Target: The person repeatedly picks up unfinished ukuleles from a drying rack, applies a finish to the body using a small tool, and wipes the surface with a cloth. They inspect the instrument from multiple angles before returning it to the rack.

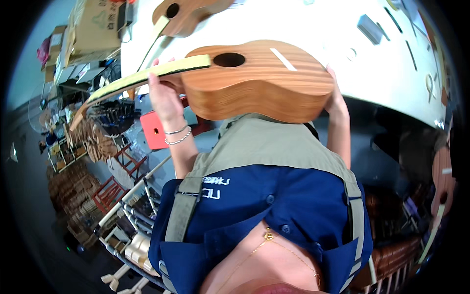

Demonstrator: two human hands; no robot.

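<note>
A stringless brown wooden ukulele (254, 100) lies across in front of me, its top facing up, with a round sound hole and a pale strip where a bridge sits. Pale yellow tape (171, 66) covers the fretboard along the neck, which points left. My left hand (166, 98) is wrapped round the neck near the body, thumb beside the tape and fingertips showing behind it. At the other end, my right hand (336, 95) holds the rounded bottom of the body; most of its fingers are hidden behind the wood.
Beyond it stands a white table (313, 29). Another ukulele (188, 17) with a taped neck lies there, and a grey block (369, 29) is at the far right. A cardboard box (95, 29), a red box (154, 131) and racks of wooden parts (78, 196) are on the left.
</note>
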